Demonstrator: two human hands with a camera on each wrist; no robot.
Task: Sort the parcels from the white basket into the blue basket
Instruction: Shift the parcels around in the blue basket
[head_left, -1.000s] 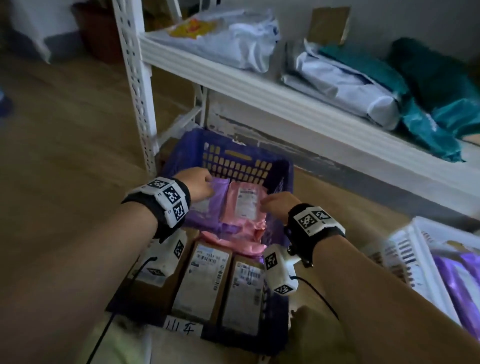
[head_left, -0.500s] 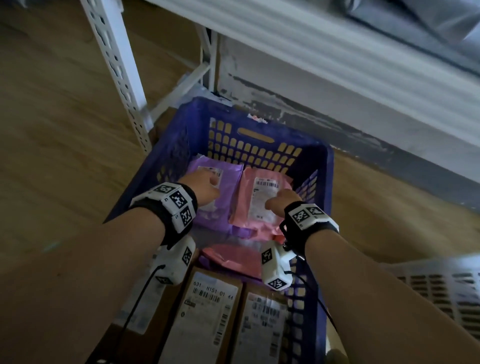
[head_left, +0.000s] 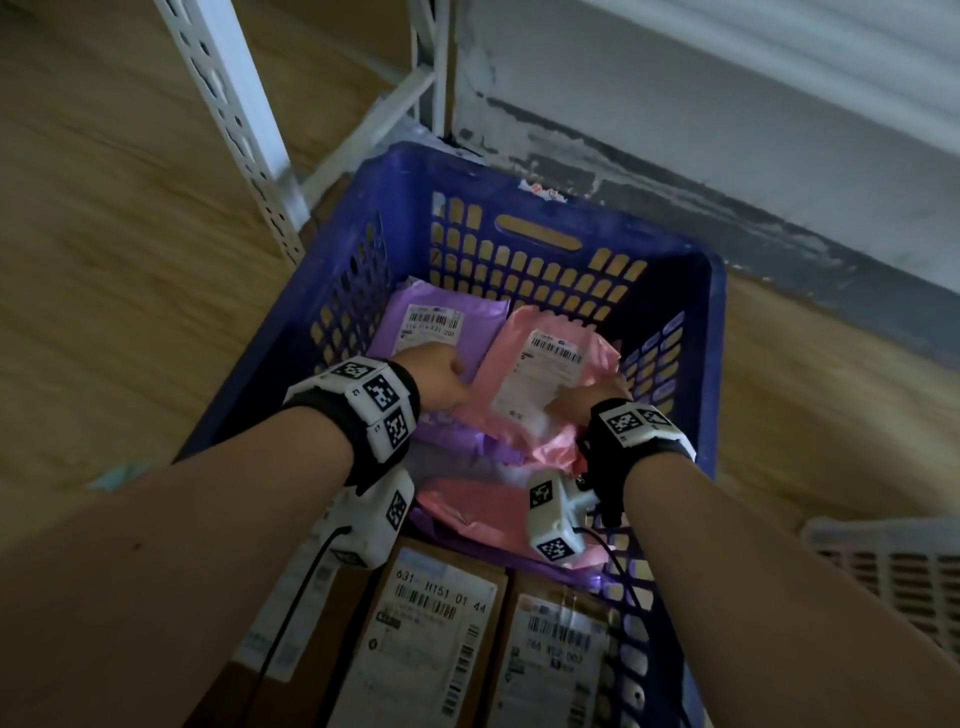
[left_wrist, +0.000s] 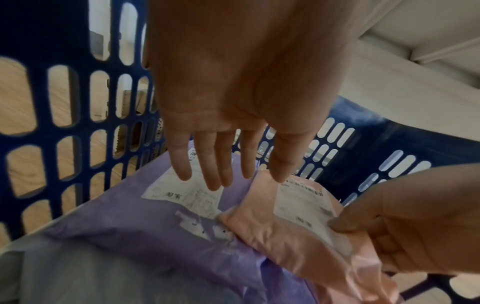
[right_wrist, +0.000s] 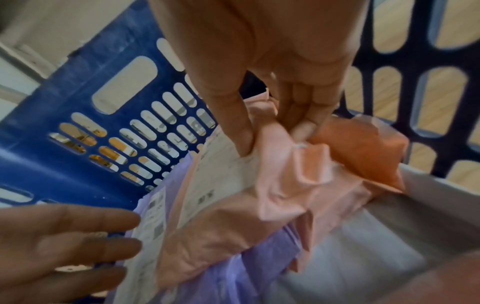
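The blue basket (head_left: 545, 244) stands on the wooden floor and holds a purple parcel (head_left: 431, 322) on the left and a pink parcel (head_left: 550, 374) on the right, both label up. My right hand (head_left: 592, 402) pinches the pink parcel's near right edge between thumb and fingers (right_wrist: 244, 131). In the left wrist view my left hand (left_wrist: 223, 144) hovers just over the purple parcel (left_wrist: 130, 236) with its fingers straight, holding nothing. Only a corner of the white basket (head_left: 893, 566) shows at the right edge.
Labelled cardboard boxes (head_left: 431, 623) fill the near end of the blue basket, and another pink parcel (head_left: 467, 504) lies beneath my wrists. A white perforated rack post (head_left: 228, 119) stands to the far left, with a shelf beam (head_left: 727, 67) overhead.
The view has tilted down and closed in on the blue basket. The pink parcel now lies nearer the far wall. My left hand has drawn back, uncovering the purple parcel's label.
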